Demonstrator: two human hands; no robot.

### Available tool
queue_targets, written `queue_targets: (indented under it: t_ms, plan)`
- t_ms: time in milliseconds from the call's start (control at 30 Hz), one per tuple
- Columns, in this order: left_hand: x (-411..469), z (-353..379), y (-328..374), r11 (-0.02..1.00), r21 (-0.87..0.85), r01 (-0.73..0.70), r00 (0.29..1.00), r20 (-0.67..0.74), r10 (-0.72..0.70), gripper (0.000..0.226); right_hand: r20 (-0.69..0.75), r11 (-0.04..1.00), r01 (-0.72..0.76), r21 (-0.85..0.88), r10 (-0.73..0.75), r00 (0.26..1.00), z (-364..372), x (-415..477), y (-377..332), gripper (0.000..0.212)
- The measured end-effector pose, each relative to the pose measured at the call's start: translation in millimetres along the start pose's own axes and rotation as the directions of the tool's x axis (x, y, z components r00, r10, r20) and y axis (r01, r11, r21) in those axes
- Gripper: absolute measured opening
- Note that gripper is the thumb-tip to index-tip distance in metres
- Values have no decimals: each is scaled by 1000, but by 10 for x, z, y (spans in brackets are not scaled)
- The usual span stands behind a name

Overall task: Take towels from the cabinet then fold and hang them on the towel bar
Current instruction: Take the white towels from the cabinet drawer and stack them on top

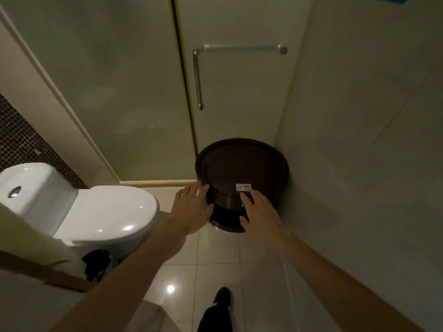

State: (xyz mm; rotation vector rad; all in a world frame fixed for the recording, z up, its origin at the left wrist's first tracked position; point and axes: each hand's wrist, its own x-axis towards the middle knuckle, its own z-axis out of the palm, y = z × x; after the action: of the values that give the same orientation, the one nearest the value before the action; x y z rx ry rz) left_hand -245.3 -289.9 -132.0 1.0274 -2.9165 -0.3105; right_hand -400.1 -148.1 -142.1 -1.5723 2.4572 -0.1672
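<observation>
Both hands are extended toward a dark brown round pedal bin [242, 178] standing in the corner. The left hand [191, 208] is spread wide with its fingers at the left edge of the bin lid. The right hand [260, 210] is also spread wide, fingertips at or just above the front of the lid beside a small white label [243, 187]; contact cannot be confirmed. Neither hand holds anything.

No towel is in view and no cabinet can be identified, so the task's things are out of frame. The towel bar [242, 47] is mounted above the bin and is bare.

Judged step: the task appears to be at its start or between steps, with no towel fetched or hung. The next move likely calls for turning away from the bin, locating the cabinet and taking out a towel.

Count:
- Hands: two.
- Pedal bin: one.
- Horizontal towel bar: one.
- Vertical door handle [197, 80]: one, above and left of the bin.
- Toilet [96, 209]: one, left of the bin.
- Shoe [222, 295]: one visible, on the floor [215, 259] tiles in front of the bin.
</observation>
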Motion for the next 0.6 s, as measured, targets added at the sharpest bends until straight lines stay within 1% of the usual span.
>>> queue_targets:
  t_ms: [100,233,367,600]
  plan:
    - [418,119,-131,1000,-4,-9,1000,23,9,63,27,998,-53,19,53,998,43,322,91,67]
    - [845,232,-240,999,-13,-32,998,53,33,68,69,996,-89,-4,89,994,88,687,193,66]
    - [1236,380,-367,999,-5,-48,996,69,49,65,89,991,-135,14,134,987,214,1002,262,66]
    - [1619,614,-356,995,-36,-90,990,106,93,65,172,981,-189,51,178,969,469,1239,380,66]
